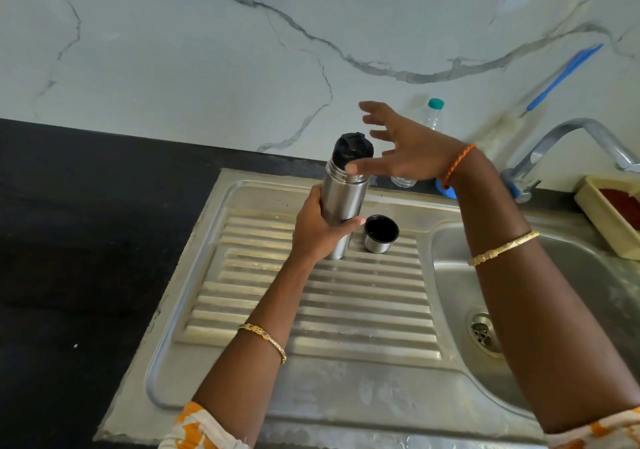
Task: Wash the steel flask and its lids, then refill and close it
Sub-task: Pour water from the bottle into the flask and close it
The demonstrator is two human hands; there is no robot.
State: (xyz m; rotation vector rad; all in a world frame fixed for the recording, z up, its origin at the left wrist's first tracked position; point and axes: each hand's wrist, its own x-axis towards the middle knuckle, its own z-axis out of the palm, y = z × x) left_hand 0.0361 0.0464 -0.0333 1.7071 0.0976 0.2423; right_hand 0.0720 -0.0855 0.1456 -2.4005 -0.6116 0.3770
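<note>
A: Left hand (317, 232)?
B: Its fingers (353, 222) are wrapping round the steel flask (343, 202), holding it upright on the ribbed drainboard (311, 310).

A: Right hand (405, 150)?
B: Spread wide, gripping nothing, hovering just beside the black inner lid (353, 148), thumb near the flask's neck.

A: Inner lid on or off?
B: Sitting on the flask's mouth. Can't tell whether it's screwed tight.

A: Outer cup lid (380, 233)?
B: Off, standing mouth-up on the drainboard, just right of the left fingers.

A: Progress?
B: I'm judging early or late: flask looking dry, tap (571, 143) not running, basin (453, 275) showing no water. Can't tell if washing's done. Either way the cup lid is waiting to go back on.
</note>
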